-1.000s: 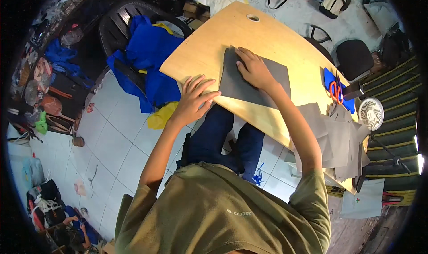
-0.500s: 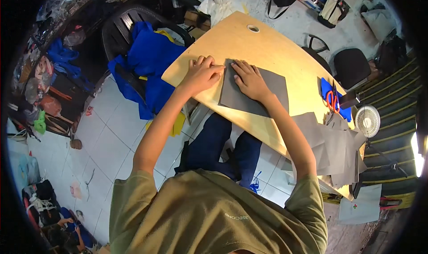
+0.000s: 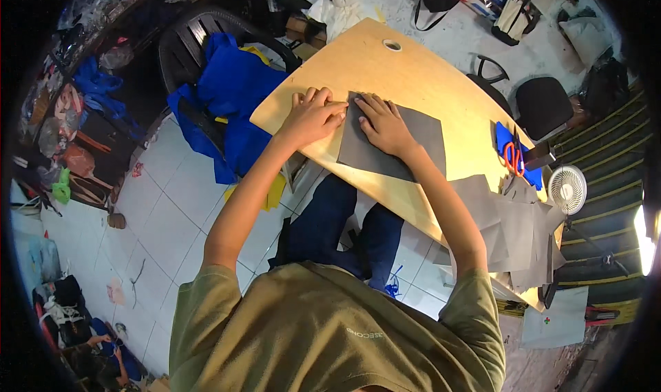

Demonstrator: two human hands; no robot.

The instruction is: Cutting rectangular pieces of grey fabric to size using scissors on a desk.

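Note:
A dark grey sheet (image 3: 421,134), which looks like cloth, lies flat on the pale wooden table (image 3: 351,55), close to its near edge. My right hand (image 3: 387,127) rests on the sheet's upper left part, fingers stretched out and palm down. Beside the sheet's left edge, my left hand (image 3: 313,122) leans on the tabletop with curled fingers. Its thumb and forefinger come together at that edge; whether they pinch anything is too small to tell.
Several loose grey sheets (image 3: 509,227) are piled at the table's right end, below orange-handled scissors (image 3: 511,156) and a blue cloth (image 3: 506,136). A small white fan (image 3: 568,189) stands beyond. Blue fabric (image 3: 234,82) covers a dark chair (image 3: 180,44) at left.
My right hand has slid very slightly left on the sheet. Otherwise little differs; the sheet and my left hand stay in place.

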